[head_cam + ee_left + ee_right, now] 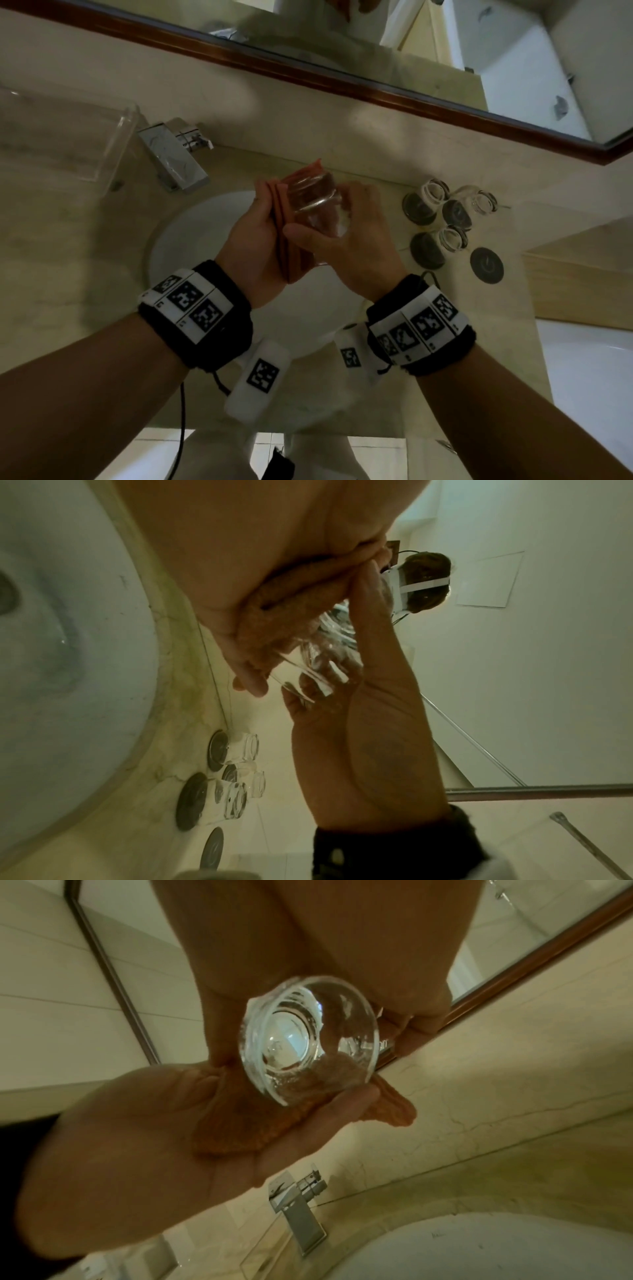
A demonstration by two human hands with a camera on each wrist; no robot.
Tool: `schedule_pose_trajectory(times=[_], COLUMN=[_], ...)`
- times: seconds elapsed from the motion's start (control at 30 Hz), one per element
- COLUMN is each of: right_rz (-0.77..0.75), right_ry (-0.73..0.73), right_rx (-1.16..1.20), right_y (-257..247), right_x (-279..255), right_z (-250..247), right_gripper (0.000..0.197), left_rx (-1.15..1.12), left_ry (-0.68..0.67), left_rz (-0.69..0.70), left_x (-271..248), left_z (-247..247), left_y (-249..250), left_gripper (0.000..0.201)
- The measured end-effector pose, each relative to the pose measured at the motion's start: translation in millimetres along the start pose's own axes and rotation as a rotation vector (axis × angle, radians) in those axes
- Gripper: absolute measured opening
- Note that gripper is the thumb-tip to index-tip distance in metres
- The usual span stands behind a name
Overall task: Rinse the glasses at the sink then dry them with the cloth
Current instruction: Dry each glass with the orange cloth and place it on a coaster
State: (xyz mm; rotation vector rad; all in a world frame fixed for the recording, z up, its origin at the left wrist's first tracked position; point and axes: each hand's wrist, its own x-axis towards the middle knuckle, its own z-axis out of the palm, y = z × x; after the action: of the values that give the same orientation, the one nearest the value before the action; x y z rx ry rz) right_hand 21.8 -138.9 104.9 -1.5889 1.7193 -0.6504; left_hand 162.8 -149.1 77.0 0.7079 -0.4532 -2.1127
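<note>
From the head view, my right hand wraps its fingers and thumb around a clear glass, lying on its side above the white sink. My left hand holds a folded orange cloth flat against the glass, fingers fairly straight along the cloth. To the right on the marble worktop stand four other glasses among dark round coasters. The chrome tap sits at the back left of the sink.

From the left wrist view, my left hand presses the cloth onto the glass, and my right hand grips the glass from the other side. The other glasses and coasters show below on the worktop, just beside the sink.

From the right wrist view, I look into the thick base of the glass, held in my right hand. My left hand cups the cloth under it. The tap and sink lie beneath.
</note>
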Motion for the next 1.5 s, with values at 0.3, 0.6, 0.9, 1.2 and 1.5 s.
schedule_pose_trajectory(times=[0.3,0.6,0.9,1.2,1.5], right_rz=[-0.086,-0.191,-0.429,-0.344,-0.280], right_ry=[-0.088,0.068,0.109,0.193,0.420], right_rx=[0.109,0.506,0.095,0.055,-0.135], right_y=[-6,2,6,17,32], right_x=[1,-7,-8,-8,-13], right_z=[-17,0,-7,-10,0], right_gripper=[0.039,0.065,0.073,0.066,0.076], left_rx=[-0.076,-0.120,-0.118,-0.090,0.007], left_ry=[-0.005,-0.049,0.028,0.065,-0.018], left_rz=[-0.154,-0.204,-0.159,-0.079,-0.068], left_x=[-2,-1,0,7,14], left_z=[5,8,1,-5,-7], left_y=[4,4,4,8,8], left_gripper=[0.097,0.105,0.102,0.101,0.098])
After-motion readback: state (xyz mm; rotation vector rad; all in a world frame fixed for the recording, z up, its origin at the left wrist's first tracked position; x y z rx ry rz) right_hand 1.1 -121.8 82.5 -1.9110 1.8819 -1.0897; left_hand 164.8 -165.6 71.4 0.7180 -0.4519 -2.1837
